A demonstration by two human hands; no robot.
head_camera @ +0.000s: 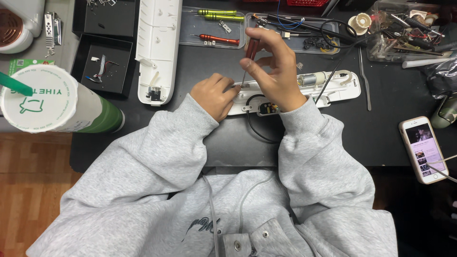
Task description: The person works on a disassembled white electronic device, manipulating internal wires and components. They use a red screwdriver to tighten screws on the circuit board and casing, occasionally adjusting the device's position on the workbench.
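Beneath the right hand (276,71), pinched on a red-handled screwdriver (251,50), lies the opened white housing (333,88); left hand (214,95) presses it flat, fingers curled; light, brittle plastic, best held by edges

The person wears a light grey hoodie (209,204) with long, ribbed-cuff sleeves. Pale drawstrings hang down the chest. Metal snap buttons and dark lettering mark the front.

I saw a small repair workshop. The dark tabletop (381,128) carried clear trays (212,28) of screwdrivers (218,40), a plastic tub (404,31) crammed with tools and wires, black parts trays (102,64) holding tiny screws, and opened white appliance casings (158,47) with a motor (312,79) exposed.
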